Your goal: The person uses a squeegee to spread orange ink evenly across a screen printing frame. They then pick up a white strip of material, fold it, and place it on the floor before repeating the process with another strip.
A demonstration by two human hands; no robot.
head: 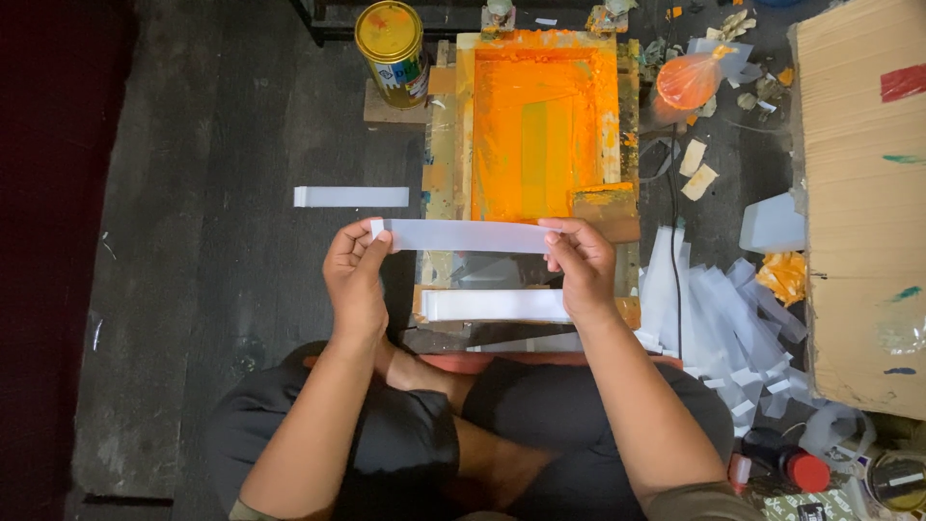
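Strip [470,235] stretched between hands: left grip [355,275] pinching one end, right grip [581,265] other.

Paint can [391,50] left of printing frame [536,125]; strip stack [495,305] before it.

Bare floor [212,241] left; strip pile [714,318], cardboard [863,193] crowd right.

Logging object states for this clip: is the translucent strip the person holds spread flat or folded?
Spread flat. The strip runs straight between the left hand and right hand, pinched at each end; only its left tip looks turned over.
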